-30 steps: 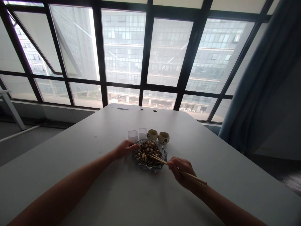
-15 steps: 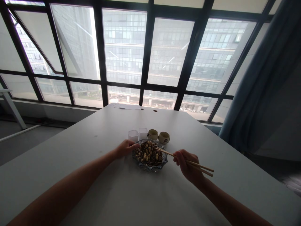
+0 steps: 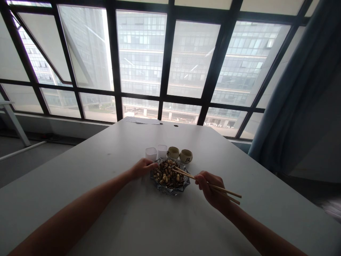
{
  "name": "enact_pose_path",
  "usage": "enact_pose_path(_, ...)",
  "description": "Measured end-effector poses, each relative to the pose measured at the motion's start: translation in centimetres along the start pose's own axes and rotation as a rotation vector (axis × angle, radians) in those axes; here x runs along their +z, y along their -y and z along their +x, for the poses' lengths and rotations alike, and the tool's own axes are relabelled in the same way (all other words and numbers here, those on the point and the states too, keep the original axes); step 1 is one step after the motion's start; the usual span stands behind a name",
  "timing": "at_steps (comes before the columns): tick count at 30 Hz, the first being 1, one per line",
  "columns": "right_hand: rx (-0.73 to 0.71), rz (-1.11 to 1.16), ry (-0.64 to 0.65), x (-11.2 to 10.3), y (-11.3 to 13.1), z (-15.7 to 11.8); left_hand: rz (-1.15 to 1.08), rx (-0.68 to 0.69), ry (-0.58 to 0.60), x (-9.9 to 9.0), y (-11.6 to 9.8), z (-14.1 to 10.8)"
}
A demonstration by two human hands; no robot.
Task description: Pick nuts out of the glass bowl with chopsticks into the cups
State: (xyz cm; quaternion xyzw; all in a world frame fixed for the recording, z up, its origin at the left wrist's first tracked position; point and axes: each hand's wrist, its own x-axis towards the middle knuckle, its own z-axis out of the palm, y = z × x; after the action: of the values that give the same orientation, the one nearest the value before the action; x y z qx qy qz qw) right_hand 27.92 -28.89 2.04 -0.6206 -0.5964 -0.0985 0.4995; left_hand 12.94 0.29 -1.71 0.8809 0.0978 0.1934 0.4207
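Note:
A scalloped glass bowl (image 3: pixel 171 191) holds a heap of peanuts (image 3: pixel 164 177) in their shells mixed with dark striped seeds (image 3: pixel 176 184). My left hand (image 3: pixel 141 168) grips the bowl's left rim, thumb over the edge and the other fingers partly hidden. In my right hand (image 3: pixel 210 187) is a pair of wooden chopsticks (image 3: pixel 188 174). Their tips reach over the rim from the right and meet the heap near its middle, a little apart. Whether anything is pinched between the tips is too small to tell.
Two translucent plastic cups (image 3: pixel 151 153) and two small cream cups (image 3: pixel 185 155) with dark markings stand close behind the bowl. Papers (image 3: pixel 144 121) lie at the far end of the white table (image 3: pixel 112 209). A blue curtain (image 3: pixel 287 96) hangs at right, before tall windows.
My right hand has shifted slightly left and down, bringing the chopstick tips further over the heap and a little wider apart. My left hand and the bowl have stayed in place.

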Motion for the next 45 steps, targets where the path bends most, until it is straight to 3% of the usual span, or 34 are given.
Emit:
enact_pose_path(17,-0.066,-0.004,0.064,0.19,-0.08,-0.09,0.018,-0.007,0.022,-0.14,-0.49,-0.09)
enact_pose_path(23,-0.022,-0.048,0.014,0.18,0.08,-0.05,0.006,-0.008,0.016,-0.03,-0.02,0.03)
enact_pose_path(40,0.328,0.157,-0.081,0.05,0.37,0.63,0.015,-0.005,0.016,-0.06,-0.05,-0.06)
enact_pose_path(45,0.372,0.165,-0.097,0.05,0.25,0.69,0.017,-0.001,0.021,-0.05,-0.02,-0.06)
